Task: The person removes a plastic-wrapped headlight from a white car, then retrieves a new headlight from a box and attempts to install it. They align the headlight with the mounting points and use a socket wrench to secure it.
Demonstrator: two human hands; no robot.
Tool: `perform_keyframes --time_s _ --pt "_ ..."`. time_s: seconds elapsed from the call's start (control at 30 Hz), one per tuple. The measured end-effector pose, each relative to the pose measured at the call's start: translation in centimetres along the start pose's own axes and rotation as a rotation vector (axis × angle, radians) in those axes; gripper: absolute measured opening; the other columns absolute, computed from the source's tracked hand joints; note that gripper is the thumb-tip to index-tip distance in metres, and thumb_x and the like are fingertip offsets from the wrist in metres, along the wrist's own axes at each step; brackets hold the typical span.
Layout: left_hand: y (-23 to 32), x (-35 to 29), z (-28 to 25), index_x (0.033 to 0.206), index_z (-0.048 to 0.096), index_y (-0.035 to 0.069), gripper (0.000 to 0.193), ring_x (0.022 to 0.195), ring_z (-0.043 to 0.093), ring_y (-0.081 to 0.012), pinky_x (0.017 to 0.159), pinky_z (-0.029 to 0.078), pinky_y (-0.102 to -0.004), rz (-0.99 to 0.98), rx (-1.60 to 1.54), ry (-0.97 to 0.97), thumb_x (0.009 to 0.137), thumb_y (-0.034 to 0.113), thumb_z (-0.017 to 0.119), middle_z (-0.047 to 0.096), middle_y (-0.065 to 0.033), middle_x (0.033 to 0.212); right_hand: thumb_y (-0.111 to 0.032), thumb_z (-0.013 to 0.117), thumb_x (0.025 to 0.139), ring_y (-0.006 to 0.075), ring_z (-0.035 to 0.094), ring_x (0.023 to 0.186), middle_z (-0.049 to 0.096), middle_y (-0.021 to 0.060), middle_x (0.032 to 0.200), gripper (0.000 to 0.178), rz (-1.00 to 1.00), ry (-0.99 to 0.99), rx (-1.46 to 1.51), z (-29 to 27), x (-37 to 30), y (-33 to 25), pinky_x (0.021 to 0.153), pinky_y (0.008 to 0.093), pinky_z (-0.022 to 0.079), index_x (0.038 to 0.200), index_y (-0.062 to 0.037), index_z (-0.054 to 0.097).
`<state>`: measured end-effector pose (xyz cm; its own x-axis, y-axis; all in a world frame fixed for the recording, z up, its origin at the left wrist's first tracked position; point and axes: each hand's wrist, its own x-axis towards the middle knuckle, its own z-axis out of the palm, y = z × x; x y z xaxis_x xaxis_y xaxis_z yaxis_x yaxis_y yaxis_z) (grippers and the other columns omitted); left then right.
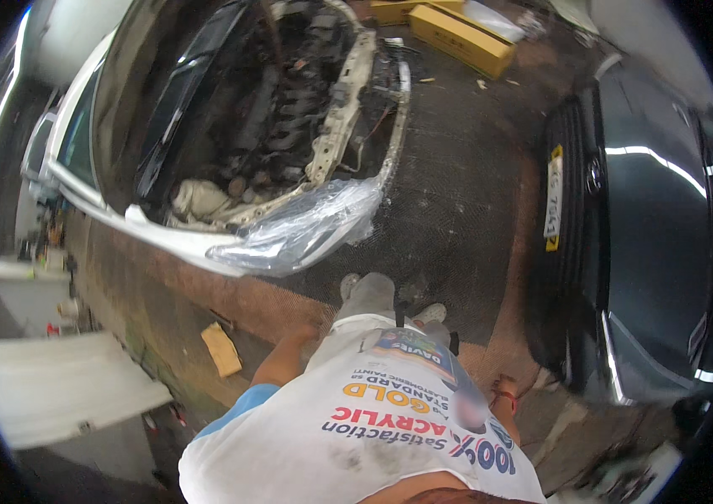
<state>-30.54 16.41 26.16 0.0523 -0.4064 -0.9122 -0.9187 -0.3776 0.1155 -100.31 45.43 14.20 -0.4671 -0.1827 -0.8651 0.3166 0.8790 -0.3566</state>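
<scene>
My left hand (pixel 309 330) hangs beside my hip on the left, blurred against the reddish-brown floor. Its fingers cannot be made out, and nothing shows in it. On the other side, my right hand (pixel 505 387) is low by my hip, with a red band around the wrist; its fingers are too indistinct to read. Ahead of me stands a white car (pixel 173 244) with its engine bay (pixel 264 109) exposed. The headlight corner nearest me is covered in clear plastic film (pixel 314 223). Neither hand touches the car.
A dark car (pixel 655 210) with a number plate (pixel 554 197) stands at the right. Long yellow-brown boxes (pixel 461 39) lie on the floor ahead. Dark matting (pixel 466 193) runs between the cars. A yellow flat piece (pixel 221 349) and a white-covered surface (pixel 62 391) are at the left.
</scene>
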Motion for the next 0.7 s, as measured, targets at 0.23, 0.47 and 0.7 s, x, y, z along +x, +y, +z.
perform_keyframes --time_s 0.23,0.47,0.7 --pt "12.5 -2.2 -2.2 0.114 0.076 0.012 0.039 0.117 0.062 -0.0331 0.101 0.049 -0.0446 0.147 -0.231 0.148 0.077 0.023 0.071 0.068 -0.0156 0.126 -0.026 0.073 0.092 0.0255 0.065 0.061 0.070 0.0145 0.086 0.036 -0.338 0.160 -0.203 0.7 4.5 -23.0 0.053 0.0392 0.050 0.112 0.0030 0.065" --pt "18.1 5.6 -3.8 0.111 0.074 0.009 0.037 0.111 0.065 -0.0378 0.096 0.051 -0.0468 0.129 0.160 0.039 0.081 0.030 0.069 0.068 -0.0190 0.124 -0.034 0.072 0.090 0.0361 0.071 0.092 0.072 0.0247 0.103 0.044 -0.647 0.129 -0.600 6.6 6.5 -39.6 0.081 0.0424 0.055 0.112 0.0040 0.068" --pt "22.3 20.1 -8.9 0.104 0.078 0.008 0.034 0.113 0.064 -0.0392 0.102 0.048 -0.0467 0.550 0.873 -0.241 0.077 0.027 0.070 0.070 -0.0219 0.117 -0.037 0.072 0.087 0.0430 0.064 0.115 0.069 0.0298 0.113 0.049 -0.489 0.001 -0.747 13.0 4.8 -50.3 0.095 0.0445 0.050 0.114 0.0044 0.070"
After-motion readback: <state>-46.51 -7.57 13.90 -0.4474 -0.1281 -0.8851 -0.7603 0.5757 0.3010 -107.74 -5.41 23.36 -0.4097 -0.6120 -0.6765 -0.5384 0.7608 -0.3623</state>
